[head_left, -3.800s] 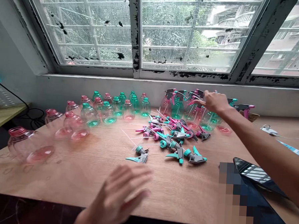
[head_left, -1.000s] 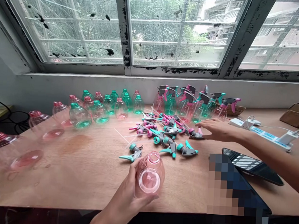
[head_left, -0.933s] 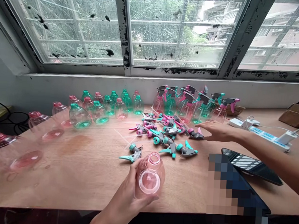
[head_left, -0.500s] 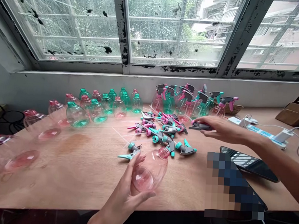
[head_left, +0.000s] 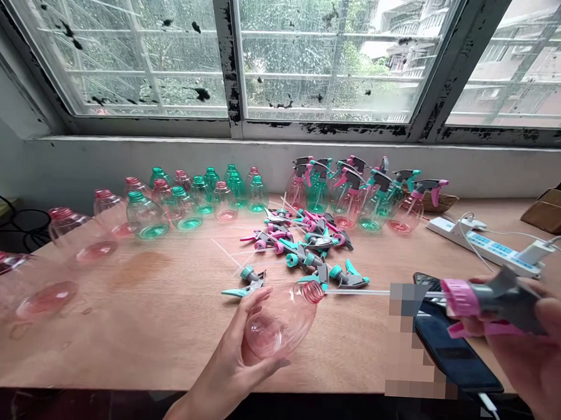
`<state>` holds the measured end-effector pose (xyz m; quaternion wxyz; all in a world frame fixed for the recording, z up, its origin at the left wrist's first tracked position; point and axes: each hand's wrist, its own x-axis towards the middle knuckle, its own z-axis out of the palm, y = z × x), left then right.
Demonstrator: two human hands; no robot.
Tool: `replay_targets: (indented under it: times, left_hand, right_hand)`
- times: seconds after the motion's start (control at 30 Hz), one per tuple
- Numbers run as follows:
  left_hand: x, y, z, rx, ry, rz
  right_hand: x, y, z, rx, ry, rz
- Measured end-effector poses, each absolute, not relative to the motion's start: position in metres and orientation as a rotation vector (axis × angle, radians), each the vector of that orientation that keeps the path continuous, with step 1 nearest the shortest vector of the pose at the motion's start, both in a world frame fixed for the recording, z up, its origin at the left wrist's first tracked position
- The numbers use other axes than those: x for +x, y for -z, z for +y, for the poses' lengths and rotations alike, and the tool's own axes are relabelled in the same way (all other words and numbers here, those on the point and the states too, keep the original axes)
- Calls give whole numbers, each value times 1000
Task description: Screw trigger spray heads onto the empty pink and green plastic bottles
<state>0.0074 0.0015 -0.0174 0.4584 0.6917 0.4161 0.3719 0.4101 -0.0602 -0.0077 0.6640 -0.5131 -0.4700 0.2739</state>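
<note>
Bottle (head_left: 284, 326) held over the counter (head_left: 161, 335), close to the middle of its near edge. Left hand (head_left: 230, 354) is curled round it, fingertips on the upper side, thumb along the base. Right hand (head_left: 531, 355), blurred, lies over towards the near right of the counter and grips a trigger head (head_left: 505, 306) by its body.

Key relation: straw (head_left: 358, 292) against bottle mouth (head_left: 312, 292). Straw runs almost level from the collar (head_left: 461, 299) leftward, its tip at the mouth; whether it is inside the rim, cannot tell. Bottle's long axis leans up and right, mouth turned to the right hand. The two axes are not in line: bottle slants, straw lies flatter. Left hand is the nearer to the mouth; the right sits well off, a straw's length away.

Appearance: bottle clear pink, rounded body, threaded neck, see-through to the base. Trigger head grey with pink collar and pink lever; straw thin, whitish.
</note>
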Motion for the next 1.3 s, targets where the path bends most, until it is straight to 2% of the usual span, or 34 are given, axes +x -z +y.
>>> replay_targets:
  times: [0.07, 0.17, 0.3, 0.4, 0.53, 0.67, 0.8, 0.93, 1.1, 1.3]
  left_hand:
    - [7, 18, 2, 1770, -903, 1016]
    - [5, 23, 3, 1956, -883, 987]
    - [8, 19, 1, 2276, -760, 963]
    - [17, -13, 6, 2514, -496, 919]
    - [49, -79, 47, 2624, -146, 702]
    - [112, -113, 135, 2641, -197, 764]
    - [167, -97, 225, 2646, -111, 1030]
    - [178, -69, 274, 2609, 13, 1173]
    - [162, -51, 289, 2606, 94, 1224]
    - [141, -53, 273, 2618, 167, 1249]
  right_hand:
    - [387, -7, -53, -1118, -710, -906]
    - [347, -20, -46, -1124, -902, -984]
    - [316, -4, -44, -1250, -1117, -1250]
    - [313, 20, -41, -1298, -1243, -1255]
    - [312, 41, -38, -1326, -1209, -1139]
    - [305, 41, -37, -1254, -1206, -1124]
    - [304, 38, -37, -1281, -1154, -1157]
    - [308, 40, -38, -1296, -1147, -1148]
    - [309, 40, -39, -1304, -1178, -1106]
    - [306, 36, -39, -1288, -1188, -1130]
